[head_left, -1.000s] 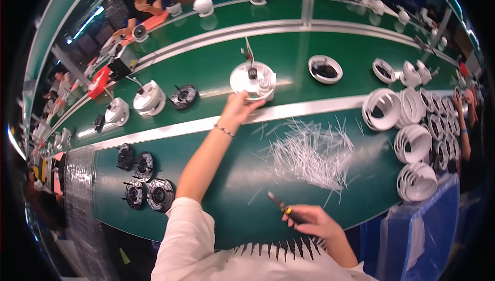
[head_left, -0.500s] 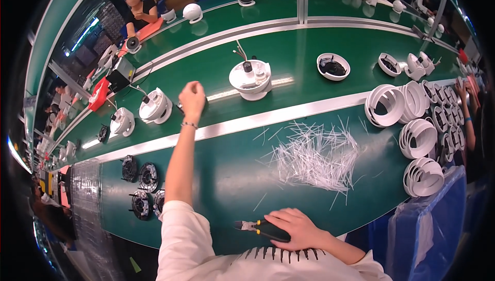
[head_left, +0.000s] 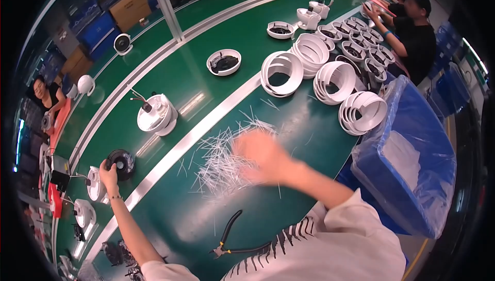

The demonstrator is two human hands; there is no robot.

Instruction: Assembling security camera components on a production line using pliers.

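A green conveyor table [head_left: 170,82] runs through an assembly hall, and on its belt the left hand [head_left: 108,172] closes its fingers on a round black motor part [head_left: 120,161] — glossy, disc-shaped, lying beside white fan housings. The right hand [head_left: 258,157], motion-blurred, hovers open and empty over a loose heap of thin white cable ties [head_left: 227,157]. Judged step: gathering parts — next, the black part must be drawn closer, clear of the black-handled cutters [head_left: 227,240] lying unheld.

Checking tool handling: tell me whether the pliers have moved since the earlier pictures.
Yes. The black-handled pliers have left the right hand and now lie on the green table, nearer the person than the pile of white ties.
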